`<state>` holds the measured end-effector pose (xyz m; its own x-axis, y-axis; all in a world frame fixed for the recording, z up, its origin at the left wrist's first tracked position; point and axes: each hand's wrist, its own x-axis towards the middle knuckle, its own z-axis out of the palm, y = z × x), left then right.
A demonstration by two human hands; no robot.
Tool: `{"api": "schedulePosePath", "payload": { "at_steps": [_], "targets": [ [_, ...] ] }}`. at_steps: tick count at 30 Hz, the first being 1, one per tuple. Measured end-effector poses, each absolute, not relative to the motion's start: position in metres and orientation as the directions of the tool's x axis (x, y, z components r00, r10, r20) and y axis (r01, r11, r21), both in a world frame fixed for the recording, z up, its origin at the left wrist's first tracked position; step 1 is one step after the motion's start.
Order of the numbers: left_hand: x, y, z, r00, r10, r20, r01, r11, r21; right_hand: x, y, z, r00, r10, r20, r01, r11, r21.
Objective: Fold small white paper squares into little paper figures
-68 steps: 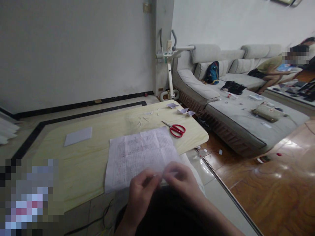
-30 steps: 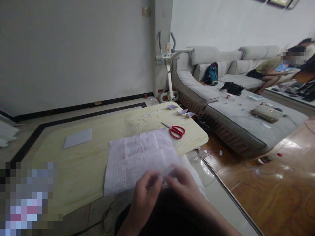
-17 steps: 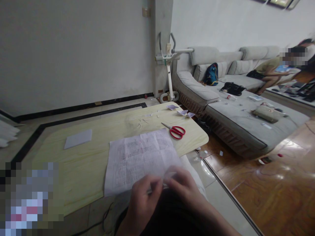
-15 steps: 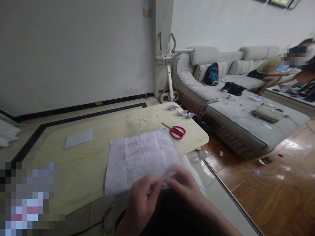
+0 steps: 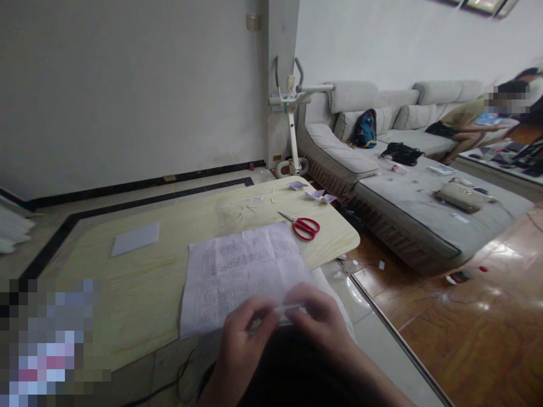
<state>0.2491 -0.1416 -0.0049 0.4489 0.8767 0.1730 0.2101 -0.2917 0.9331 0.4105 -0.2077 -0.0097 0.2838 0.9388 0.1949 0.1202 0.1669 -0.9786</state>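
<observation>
My left hand [image 5: 250,328] and my right hand [image 5: 318,314] meet fingertip to fingertip at the near edge of the table. Between them they pinch a small white piece of paper [image 5: 292,308], mostly hidden by the fingers and slightly blurred. Under and beyond the hands lies a large creased printed sheet [image 5: 246,265], its near edge hanging past the table. Red-handled scissors [image 5: 304,227] rest beside the sheet's far right corner, blades pointing away to the left.
On the pale yellow table [image 5: 144,288] lie a stack of white paper [image 5: 136,238], thin paper scraps [image 5: 241,216] and small folded paper pieces [image 5: 314,195]. A grey sofa [image 5: 424,198] with bags stands at right. A person [image 5: 466,121] sits on it.
Both hands stay almost in place; their fingers have shifted slightly around the small paper, whose white edge now lies more level. Nothing on the table has moved.
</observation>
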Motion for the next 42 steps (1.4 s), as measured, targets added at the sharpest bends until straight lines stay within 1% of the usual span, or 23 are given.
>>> {"api": "schedulePosePath", "payload": {
  "at_steps": [5, 9, 11, 13, 16, 19, 21, 26, 29, 31, 34, 36, 39, 42],
  "targets": [
    [0.250, -0.141, -0.003, 0.451, 0.882, 0.138, 0.176, -0.240, 0.955, 0.407, -0.207, -0.011, 0.277, 0.947, 0.161, 0.103, 0.137, -0.985],
    [0.253, -0.142, -0.006, 0.411, 0.910, 0.051, 0.124, -0.111, 0.986, 0.402, -0.207, -0.010, 0.332, 0.932, 0.143, 0.127, 0.106, -0.986],
    [0.257, -0.144, -0.007, 0.345, 0.939, -0.006, 0.083, -0.024, 0.996, 0.400, -0.206, -0.011, 0.331, 0.928, 0.171, 0.139, 0.131, -0.981],
    [0.261, -0.145, -0.008, 0.283, 0.956, -0.073, 0.060, 0.058, 0.996, 0.398, -0.205, -0.012, 0.336, 0.914, 0.227, 0.149, 0.187, -0.971],
    [0.265, -0.144, -0.009, 0.308, 0.943, -0.125, 0.079, 0.105, 0.991, 0.395, -0.203, -0.013, 0.389, 0.861, 0.326, 0.215, 0.260, -0.941],
    [0.266, -0.142, -0.009, 0.326, 0.935, -0.137, 0.102, 0.109, 0.989, 0.394, -0.203, -0.011, 0.369, 0.850, 0.376, 0.288, 0.280, -0.916],
    [0.264, -0.141, -0.009, 0.303, 0.942, -0.145, 0.120, 0.113, 0.986, 0.394, -0.204, -0.009, 0.327, 0.866, 0.378, 0.291, 0.288, -0.912],
    [0.261, -0.140, -0.012, 0.383, 0.910, -0.156, 0.163, 0.100, 0.982, 0.397, -0.204, -0.010, 0.332, 0.890, 0.313, 0.280, 0.224, -0.934],
    [0.262, -0.142, -0.016, 0.353, 0.926, -0.134, 0.161, 0.081, 0.984, 0.396, -0.203, -0.013, 0.351, 0.892, 0.286, 0.282, 0.191, -0.940],
    [0.263, -0.142, -0.019, 0.344, 0.932, -0.118, 0.164, 0.064, 0.984, 0.396, -0.204, -0.014, 0.364, 0.890, 0.275, 0.292, 0.171, -0.941],
    [0.263, -0.142, -0.021, 0.395, 0.913, -0.102, 0.169, 0.037, 0.985, 0.397, -0.205, -0.015, 0.364, 0.883, 0.296, 0.345, 0.167, -0.924],
    [0.262, -0.142, -0.021, 0.421, 0.898, -0.131, 0.200, 0.049, 0.979, 0.399, -0.206, -0.016, 0.336, 0.879, 0.338, 0.390, 0.197, -0.900],
    [0.262, -0.140, -0.021, 0.397, 0.904, -0.159, 0.280, 0.046, 0.959, 0.401, -0.206, -0.018, 0.281, 0.891, 0.357, 0.417, 0.221, -0.882],
    [0.262, -0.140, -0.021, 0.390, 0.916, -0.097, 0.323, -0.038, 0.945, 0.402, -0.206, -0.021, 0.266, 0.905, 0.332, 0.429, 0.197, -0.882]
  ]
}}
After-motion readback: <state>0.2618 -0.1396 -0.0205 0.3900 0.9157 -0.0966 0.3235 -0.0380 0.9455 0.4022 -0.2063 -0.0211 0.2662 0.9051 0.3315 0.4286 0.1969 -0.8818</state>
